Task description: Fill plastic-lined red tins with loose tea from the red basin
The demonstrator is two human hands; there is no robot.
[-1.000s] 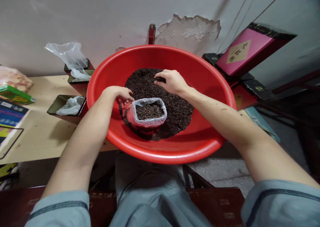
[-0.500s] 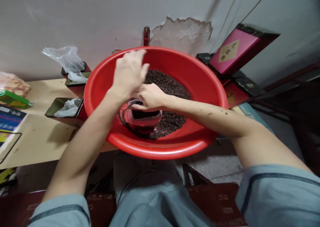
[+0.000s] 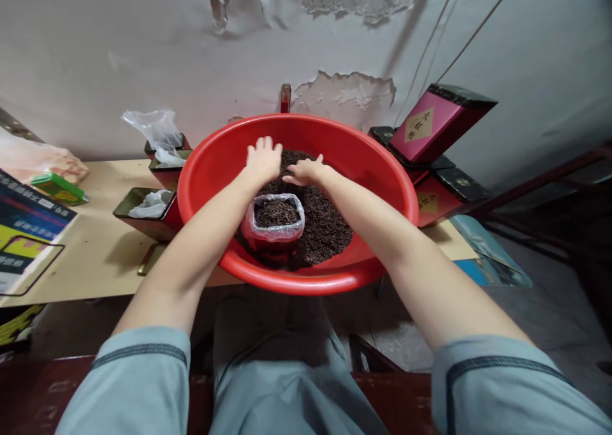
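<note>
A big red basin (image 3: 387, 173) holds a heap of dark loose tea leaves (image 3: 327, 218). In its near part stands a small red tin lined with a clear plastic bag (image 3: 273, 221), filled with the same leaves. My left hand (image 3: 262, 159) lies on the leaves just behind the tin, palm down with fingers stretched out. My right hand (image 3: 303, 171) rests beside it to the right, fingers flat and spread on the heap. Neither hand holds anything that I can see.
The basin sits at the edge of a light wooden table (image 3: 90, 256). Left of it stand open tins with plastic liners (image 3: 146, 204). A pink-faced box (image 3: 433, 125) leans at the right over dark lids. Printed cartons (image 3: 26, 221) lie at far left.
Both hands have moved off the tin to the leaves behind it and now lie flat side by side. The view has pulled back and tilted up.
</note>
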